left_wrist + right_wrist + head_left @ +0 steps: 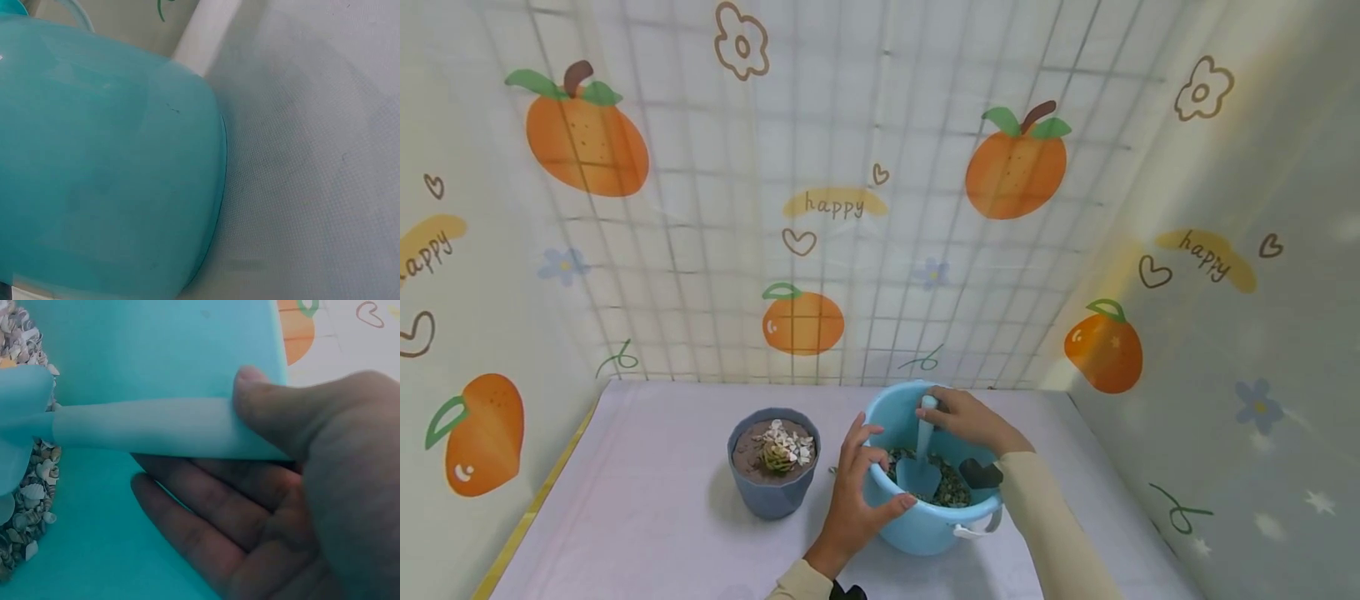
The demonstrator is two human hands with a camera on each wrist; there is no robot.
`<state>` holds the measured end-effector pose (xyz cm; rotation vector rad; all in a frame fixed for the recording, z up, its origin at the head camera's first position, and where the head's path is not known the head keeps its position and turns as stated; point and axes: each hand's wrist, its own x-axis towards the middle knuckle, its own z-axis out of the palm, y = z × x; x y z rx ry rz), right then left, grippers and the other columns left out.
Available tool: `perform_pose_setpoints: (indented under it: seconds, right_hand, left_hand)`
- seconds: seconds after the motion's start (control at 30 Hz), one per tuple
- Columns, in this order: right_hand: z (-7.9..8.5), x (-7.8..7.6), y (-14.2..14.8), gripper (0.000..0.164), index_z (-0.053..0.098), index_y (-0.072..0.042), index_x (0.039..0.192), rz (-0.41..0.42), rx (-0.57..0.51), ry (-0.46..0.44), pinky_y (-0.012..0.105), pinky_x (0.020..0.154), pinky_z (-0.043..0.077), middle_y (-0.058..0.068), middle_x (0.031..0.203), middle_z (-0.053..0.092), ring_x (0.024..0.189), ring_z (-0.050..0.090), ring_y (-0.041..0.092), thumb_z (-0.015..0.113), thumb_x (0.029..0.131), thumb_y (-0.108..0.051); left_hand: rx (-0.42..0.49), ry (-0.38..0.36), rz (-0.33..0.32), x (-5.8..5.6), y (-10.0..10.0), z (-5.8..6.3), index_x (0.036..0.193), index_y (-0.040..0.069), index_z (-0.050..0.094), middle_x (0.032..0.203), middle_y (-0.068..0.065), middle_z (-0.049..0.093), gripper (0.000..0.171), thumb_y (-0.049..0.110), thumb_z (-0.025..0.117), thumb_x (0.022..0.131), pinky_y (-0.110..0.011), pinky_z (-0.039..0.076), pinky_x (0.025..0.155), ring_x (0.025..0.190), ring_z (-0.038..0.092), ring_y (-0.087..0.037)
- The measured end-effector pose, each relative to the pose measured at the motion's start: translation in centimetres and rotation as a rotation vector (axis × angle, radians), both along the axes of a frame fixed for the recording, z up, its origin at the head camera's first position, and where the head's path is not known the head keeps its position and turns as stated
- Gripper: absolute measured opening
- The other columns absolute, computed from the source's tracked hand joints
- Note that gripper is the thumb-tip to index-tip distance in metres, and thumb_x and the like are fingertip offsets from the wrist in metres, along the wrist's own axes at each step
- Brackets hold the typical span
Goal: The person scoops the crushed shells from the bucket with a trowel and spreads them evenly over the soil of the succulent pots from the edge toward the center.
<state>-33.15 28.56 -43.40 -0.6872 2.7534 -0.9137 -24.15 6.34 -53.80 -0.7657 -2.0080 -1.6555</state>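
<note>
Inside the blue bucket (917, 533), the shovel (924, 442) stands with its blade in small shells (953, 492); the right hand (972, 419) pinches its handle between thumb and fingers. At the bucket's left rim, the left hand (854, 492) grips with curved fingers, thumb apart. Left of the bucket sits a potted succulent (767, 493).

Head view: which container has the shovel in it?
The light-blue bucket: the shovel is inside, blade down. The grey-blue pot left of it holds a plant instead.
</note>
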Motion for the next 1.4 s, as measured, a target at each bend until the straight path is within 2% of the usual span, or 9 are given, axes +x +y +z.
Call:
perform_pose_setpoints:
  seconds: [0.37, 0.63, 0.8, 0.97, 1.03, 1.1, 1.2, 1.4]
  right_hand:
    - [-0.36, 0.14, -0.22, 0.019, 0.056, -0.009, 0.103, 0.003, -0.083, -0.138, 0.047, 0.085, 0.052, 0.007, 0.099, 0.06, 0.097, 0.062, 0.02, 0.055, 0.102, -0.028]
    - [-0.57, 0.07, -0.42, 0.025, 0.055, 0.003, 0.107, 0.066, -0.208, -0.262, 0.046, 0.085, 0.054, 0.019, 0.108, 0.061, 0.102, 0.064, 0.027, 0.055, 0.103, -0.021]
    - [-0.61, 0.17, -0.42, 0.026, 0.055, 0.003, 0.109, 0.03, -0.226, -0.291, 0.049, 0.083, 0.054, 0.021, 0.109, 0.061, 0.103, 0.063, 0.029, 0.056, 0.102, -0.022]
    - [-0.6, 0.25, -0.4, 0.047, 0.054, 0.003, 0.126, -0.023, -0.204, -0.3, 0.049, 0.082, 0.054, 0.022, 0.121, 0.057, 0.106, 0.061, 0.029, 0.061, 0.099, -0.034]
    - [-0.55, 0.32, -0.45, 0.051, 0.053, 0.003, 0.128, -0.035, -0.2, -0.302, 0.049, 0.081, 0.055, 0.022, 0.123, 0.056, 0.107, 0.061, 0.03, 0.062, 0.098, -0.037]
    - [-0.49, 0.43, -0.5, 0.051, 0.053, 0.004, 0.127, -0.033, -0.197, -0.306, 0.049, 0.081, 0.055, 0.023, 0.123, 0.056, 0.107, 0.061, 0.03, 0.061, 0.098, -0.037]
    - [-0.46, 0.52, -0.58, 0.047, 0.053, 0.005, 0.124, -0.027, -0.205, -0.311, 0.05, 0.08, 0.055, 0.024, 0.121, 0.056, 0.107, 0.061, 0.031, 0.061, 0.099, -0.034]
    - [-0.56, 0.42, -0.53, 0.039, 0.054, 0.006, 0.117, -0.042, -0.196, -0.314, 0.05, 0.079, 0.055, 0.023, 0.117, 0.057, 0.104, 0.061, 0.031, 0.058, 0.101, -0.03]
  left_hand:
    - [0.001, 0.015, 0.01, -0.06, 0.04, -0.09, 0.098, 0.028, 0.046, 0.148, -0.005, 0.036, 0.038, 0.05, 0.073, 0.084, -0.068, 0.026, 0.102, 0.148, 0.007, -0.025]
    - [0.001, 0.03, 0.016, -0.1, 0.08, -0.17, 0.097, 0.027, 0.045, 0.148, -0.007, 0.037, 0.039, 0.05, 0.073, 0.084, -0.069, 0.026, 0.101, 0.148, 0.007, -0.026]
    - [0.0, 0.027, 0.017, -0.07, 0.1, -0.15, 0.097, 0.027, 0.045, 0.147, -0.006, 0.037, 0.039, 0.051, 0.073, 0.084, -0.069, 0.026, 0.102, 0.148, 0.008, -0.026]
    - [0.004, 0.041, 0.02, -0.07, 0.06, -0.11, 0.098, 0.026, 0.046, 0.147, -0.004, 0.038, 0.039, 0.05, 0.073, 0.084, -0.07, 0.025, 0.101, 0.148, 0.009, -0.027]
    - [0.006, 0.047, 0.021, -0.1, 0.03, -0.13, 0.098, 0.025, 0.046, 0.146, -0.006, 0.038, 0.039, 0.049, 0.073, 0.084, -0.07, 0.025, 0.101, 0.147, 0.009, -0.028]
    - [0.007, 0.046, 0.02, -0.12, 0.03, -0.16, 0.097, 0.025, 0.046, 0.146, -0.009, 0.039, 0.039, 0.05, 0.073, 0.084, -0.07, 0.025, 0.101, 0.147, 0.009, -0.028]
    - [0.005, 0.037, 0.022, -0.04, 0.04, -0.13, 0.097, 0.026, 0.046, 0.147, -0.004, 0.038, 0.039, 0.05, 0.073, 0.083, -0.07, 0.025, 0.101, 0.148, 0.009, -0.027]
    - [0.002, 0.025, 0.016, 0.06, 0.03, -0.07, 0.098, 0.026, 0.046, 0.148, -0.004, 0.037, 0.038, 0.05, 0.072, 0.084, -0.069, 0.025, 0.102, 0.148, 0.008, -0.026]
